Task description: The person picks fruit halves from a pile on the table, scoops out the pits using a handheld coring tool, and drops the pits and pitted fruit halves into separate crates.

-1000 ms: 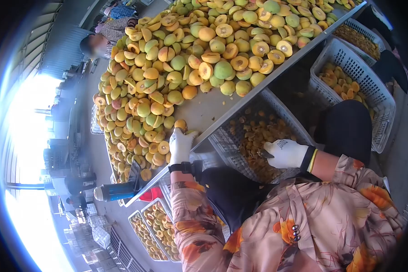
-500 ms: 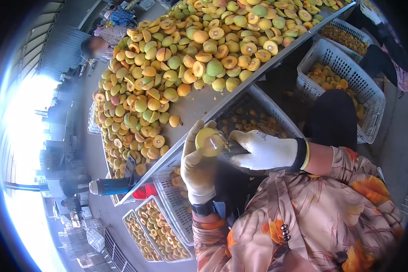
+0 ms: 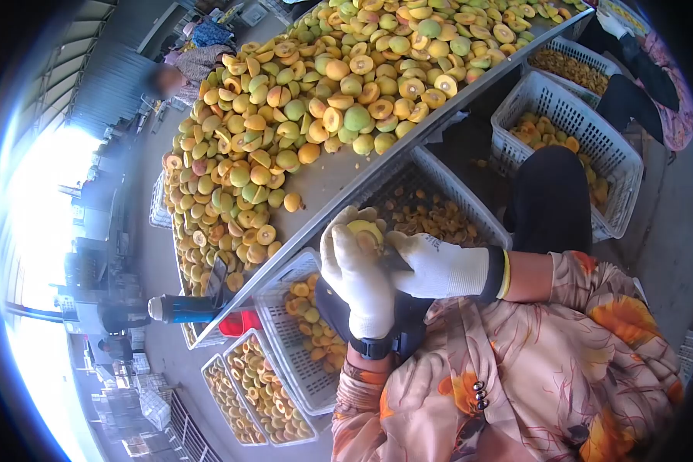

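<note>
My left hand point(image 3: 356, 273), in a white glove with a dark watch at the wrist, cups a yellow-green peach half point(image 3: 367, 233) with its fingers closed round it. My right hand point(image 3: 443, 266), also gloved, is closed right beside the fruit, its thumb side against it. A small metal tool shows between that hand and the fruit in the earlier view; now the fingers mostly hide it. Both hands are over my lap, just off the table's metal edge point(image 3: 316, 223). Beyond that edge lies a large heap of halved peaches point(image 3: 285, 131).
Below the table edge, one crate point(image 3: 470, 200) holds small brown-orange pieces, and another crate point(image 3: 273, 308) holds peach halves. More crates stand right point(image 3: 624, 165) and lower left point(image 3: 273, 400). A blue bottle-like object point(image 3: 181, 309) is near the table corner. Other people work nearby.
My left hand has turned and closed further round the peach half, covering more of it. My right hand has shifted slightly left and down. The view has moved a little.
</note>
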`<state>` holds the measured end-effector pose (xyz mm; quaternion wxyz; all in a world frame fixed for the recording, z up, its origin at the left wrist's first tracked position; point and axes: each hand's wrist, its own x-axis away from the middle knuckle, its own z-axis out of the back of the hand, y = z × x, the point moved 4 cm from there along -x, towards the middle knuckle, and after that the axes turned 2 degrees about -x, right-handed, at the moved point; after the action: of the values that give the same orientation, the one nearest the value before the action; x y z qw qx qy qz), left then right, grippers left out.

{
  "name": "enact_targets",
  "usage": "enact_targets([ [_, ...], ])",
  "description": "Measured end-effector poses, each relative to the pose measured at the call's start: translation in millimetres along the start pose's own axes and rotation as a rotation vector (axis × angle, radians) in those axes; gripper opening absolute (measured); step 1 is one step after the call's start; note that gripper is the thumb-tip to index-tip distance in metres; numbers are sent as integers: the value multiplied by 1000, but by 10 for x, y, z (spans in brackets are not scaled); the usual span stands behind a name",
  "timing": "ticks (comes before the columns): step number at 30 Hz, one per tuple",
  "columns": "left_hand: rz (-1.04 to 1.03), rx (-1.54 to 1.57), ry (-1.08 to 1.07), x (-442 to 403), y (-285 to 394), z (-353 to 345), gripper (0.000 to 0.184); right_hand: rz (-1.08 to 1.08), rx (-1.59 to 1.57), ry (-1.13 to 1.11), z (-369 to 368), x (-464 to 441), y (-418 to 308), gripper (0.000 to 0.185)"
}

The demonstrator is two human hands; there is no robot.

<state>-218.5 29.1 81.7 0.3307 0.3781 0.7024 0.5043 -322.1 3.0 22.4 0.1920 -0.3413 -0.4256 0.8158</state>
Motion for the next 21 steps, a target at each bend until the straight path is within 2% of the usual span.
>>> enact_targets([
  [3,-10,-50,28,5,46,-12,42,-113,-31,-22,180,-15,-261,25],
  [6,-4,-63,3,-23,59,-8,43,-156,-257,-3,219,-36,-267,26],
  [9,11,-74,-32,-62,60,7,43,-144,-362,-77,182,-95,-176,30],
  [11,6,-93,-46,-78,84,-11,42,-333,-456,-228,210,-92,-126,31],
  [14,-181,-200,-83,-160,17,7,43,-532,-584,-399,411,-129,-343,31],
  [17,-142,-159,-74,-187,58,-84,44,-592,-659,-444,405,-120,-322,26],
  [21,16,-33,-202,-202,12,-122,45,-626,-860,-446,334,-71,-221,20],
])
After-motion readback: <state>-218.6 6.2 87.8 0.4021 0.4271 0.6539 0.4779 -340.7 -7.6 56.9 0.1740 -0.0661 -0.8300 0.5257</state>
